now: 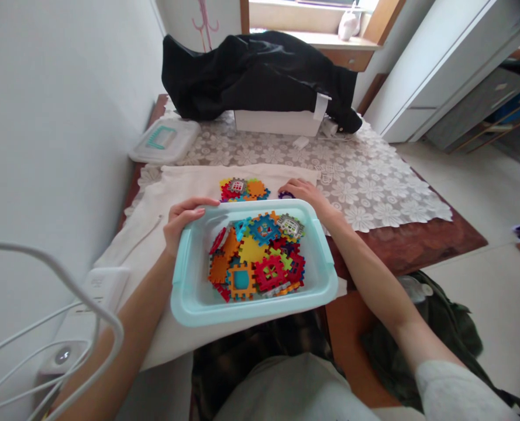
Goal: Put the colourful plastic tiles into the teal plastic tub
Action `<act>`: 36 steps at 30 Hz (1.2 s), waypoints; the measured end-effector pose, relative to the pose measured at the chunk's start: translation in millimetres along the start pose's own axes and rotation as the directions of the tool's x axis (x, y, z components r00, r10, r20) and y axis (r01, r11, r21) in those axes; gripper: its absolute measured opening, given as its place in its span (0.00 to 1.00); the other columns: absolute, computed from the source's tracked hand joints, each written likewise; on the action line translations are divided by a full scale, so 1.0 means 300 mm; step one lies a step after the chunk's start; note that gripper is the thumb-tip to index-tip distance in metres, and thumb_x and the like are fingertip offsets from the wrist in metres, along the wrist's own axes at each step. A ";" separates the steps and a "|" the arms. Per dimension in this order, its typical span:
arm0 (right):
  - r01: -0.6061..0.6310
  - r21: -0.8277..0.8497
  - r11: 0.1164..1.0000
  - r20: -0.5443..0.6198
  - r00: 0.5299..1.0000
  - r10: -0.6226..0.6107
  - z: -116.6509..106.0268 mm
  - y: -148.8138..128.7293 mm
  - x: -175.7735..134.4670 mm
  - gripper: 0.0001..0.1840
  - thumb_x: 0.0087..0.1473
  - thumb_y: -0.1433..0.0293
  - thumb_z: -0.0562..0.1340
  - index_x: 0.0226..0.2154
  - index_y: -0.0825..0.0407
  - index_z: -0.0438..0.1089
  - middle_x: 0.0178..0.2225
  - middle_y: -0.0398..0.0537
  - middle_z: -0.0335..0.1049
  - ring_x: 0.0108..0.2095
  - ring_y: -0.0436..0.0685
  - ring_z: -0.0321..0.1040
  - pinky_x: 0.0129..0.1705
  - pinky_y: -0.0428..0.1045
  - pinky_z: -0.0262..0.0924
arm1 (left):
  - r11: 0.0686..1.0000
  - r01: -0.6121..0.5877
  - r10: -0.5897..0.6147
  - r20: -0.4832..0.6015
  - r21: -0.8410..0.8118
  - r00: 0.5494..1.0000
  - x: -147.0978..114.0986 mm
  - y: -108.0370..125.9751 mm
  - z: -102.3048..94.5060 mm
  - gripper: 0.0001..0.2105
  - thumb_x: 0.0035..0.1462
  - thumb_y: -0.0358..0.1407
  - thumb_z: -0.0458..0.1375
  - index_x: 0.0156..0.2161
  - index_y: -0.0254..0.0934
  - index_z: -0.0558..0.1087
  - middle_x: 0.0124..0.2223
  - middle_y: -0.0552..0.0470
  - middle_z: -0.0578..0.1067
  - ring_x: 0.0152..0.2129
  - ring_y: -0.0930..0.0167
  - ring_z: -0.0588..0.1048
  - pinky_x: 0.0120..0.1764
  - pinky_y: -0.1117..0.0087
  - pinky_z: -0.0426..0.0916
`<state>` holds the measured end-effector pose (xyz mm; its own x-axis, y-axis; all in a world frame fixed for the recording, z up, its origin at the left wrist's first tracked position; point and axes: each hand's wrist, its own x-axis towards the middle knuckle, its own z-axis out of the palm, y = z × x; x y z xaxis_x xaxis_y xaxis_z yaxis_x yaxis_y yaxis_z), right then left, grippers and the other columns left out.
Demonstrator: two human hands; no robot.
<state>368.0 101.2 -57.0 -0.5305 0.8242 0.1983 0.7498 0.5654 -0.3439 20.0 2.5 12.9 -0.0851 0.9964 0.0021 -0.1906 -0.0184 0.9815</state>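
A light blue plastic bin [189, 292] sits at the table's near edge, holding several colourful interlocking toy tiles [260, 257]. My left hand [181, 217] grips the bin's far left rim. My right hand [302, 190] reaches past the bin's far right corner and rests on a purple tile [285, 195] lying on the white cloth [185, 181]. A small pile of more tiles [242, 189] lies on the cloth just beyond the bin, between my hands.
A clear lid with a teal handle [165, 140] lies at the far left. A white box [277, 121] under a black garment [260, 76] stands at the back. White cables [66, 292] and a power strip [104, 286] are near left. A green bag [439, 327] lies on the floor at right.
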 end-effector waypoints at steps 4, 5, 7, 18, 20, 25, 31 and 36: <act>-0.026 0.299 0.954 -0.113 0.992 0.062 0.021 0.003 0.021 0.20 0.60 0.62 0.72 0.53 0.50 0.80 0.52 0.58 0.80 0.55 0.69 0.74 0.65 0.64 0.66 | 1.000 -0.003 0.003 -0.003 0.031 1.000 0.000 0.000 0.000 0.08 0.49 0.37 0.67 0.36 0.41 0.85 0.37 0.48 0.87 0.36 0.60 0.84 0.37 0.65 0.80; -0.017 0.441 0.897 -0.141 0.986 0.088 0.019 -0.002 0.025 0.22 0.58 0.59 0.74 0.52 0.49 0.79 0.50 0.56 0.80 0.52 0.67 0.75 0.63 0.63 0.68 | 1.000 0.007 -0.008 0.009 0.024 1.000 0.001 0.000 0.001 0.10 0.49 0.37 0.67 0.38 0.41 0.86 0.38 0.48 0.87 0.35 0.61 0.84 0.35 0.67 0.79; 0.033 0.732 0.681 -0.169 0.976 0.135 0.003 -0.025 0.029 0.26 0.55 0.51 0.75 0.50 0.48 0.76 0.46 0.51 0.78 0.47 0.63 0.75 0.57 0.59 0.71 | 1.000 0.018 -0.018 0.029 0.006 0.999 0.002 0.004 0.004 0.13 0.48 0.39 0.66 0.40 0.40 0.88 0.38 0.48 0.88 0.30 0.64 0.82 0.31 0.70 0.76; 0.124 0.953 0.276 -0.105 0.991 -0.082 -0.102 -0.191 -0.020 0.23 0.56 0.47 0.78 0.34 0.47 0.76 0.36 0.46 0.74 0.43 0.60 0.71 0.53 0.56 0.67 | 1.000 -0.006 0.006 0.041 0.004 0.999 0.004 0.016 0.012 0.10 0.45 0.39 0.67 0.32 0.38 0.87 0.33 0.48 0.86 0.26 0.67 0.79 0.26 0.72 0.72; 0.129 0.955 0.267 -0.117 0.991 -0.063 -0.099 -0.194 -0.020 0.24 0.57 0.44 0.76 0.37 0.46 0.78 0.38 0.48 0.76 0.46 0.62 0.73 0.55 0.57 0.67 | 1.000 0.006 -0.007 0.038 0.010 0.999 0.005 0.016 0.012 0.10 0.46 0.39 0.68 0.33 0.39 0.88 0.33 0.48 0.87 0.26 0.67 0.80 0.26 0.72 0.72; 0.099 0.956 0.276 -0.118 0.992 0.050 -0.096 -0.212 -0.019 0.28 0.54 0.40 0.75 0.40 0.46 0.78 0.40 0.47 0.74 0.40 0.59 0.69 0.43 0.52 0.66 | 1.000 0.027 -0.027 0.026 0.006 0.999 0.006 0.023 0.017 0.11 0.43 0.40 0.69 0.33 0.39 0.89 0.33 0.47 0.87 0.25 0.68 0.79 0.26 0.73 0.72; 0.060 0.952 0.300 -0.105 0.985 0.136 -0.118 -0.228 -0.017 0.25 0.50 0.47 0.79 0.34 0.48 0.75 0.31 0.42 0.68 0.31 0.53 0.60 0.31 0.48 0.55 | 1.000 0.028 -0.028 0.017 0.005 0.999 0.003 0.026 0.022 0.12 0.43 0.40 0.68 0.33 0.38 0.88 0.32 0.47 0.86 0.24 0.68 0.78 0.24 0.73 0.69; 0.110 0.956 0.273 -0.173 0.961 0.217 -0.136 -0.234 -0.013 0.22 0.48 0.54 0.82 0.35 0.48 0.77 0.34 0.42 0.70 0.31 0.51 0.62 0.31 0.47 0.58 | 0.999 0.030 -0.031 0.023 0.030 0.999 0.003 0.019 0.015 0.11 0.45 0.41 0.68 0.33 0.40 0.88 0.32 0.49 0.86 0.24 0.68 0.78 0.25 0.73 0.69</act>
<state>333.5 59.6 4.0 -0.2784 0.9205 0.2742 -0.2319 0.2126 -0.9492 23.4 3.6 19.4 -0.0566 0.9981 -0.0238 -0.1634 0.0142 0.9865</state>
